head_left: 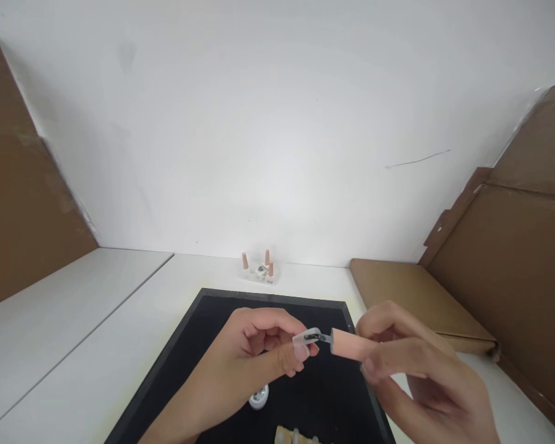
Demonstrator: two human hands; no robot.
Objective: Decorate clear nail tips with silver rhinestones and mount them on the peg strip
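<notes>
My left hand (pixel 259 351) pinches a small translucent nail tip (pixel 308 337) between thumb and forefinger, above a black mat (pixel 324 394). Dark marks show on the tip's surface. In my right hand (pixel 411 364) is a peach-coloured brush cap (pixel 349 345), held between thumb and fingers and pointing left. Its brush end touches or overlaps the tip. Beneath my left wrist, a small round white container (pixel 259 398) sits on the mat, partly hidden. A tan object (pixel 296 435) with pale pieces on it is cut off by the bottom edge.
At the back of the white table (pixel 134 314), a clear tray (pixel 277 271) holds several small items, including peach-capped bottles. A flat cardboard box (pixel 411 296) lies at the right. Cardboard panels stand at both sides, with a white wall behind.
</notes>
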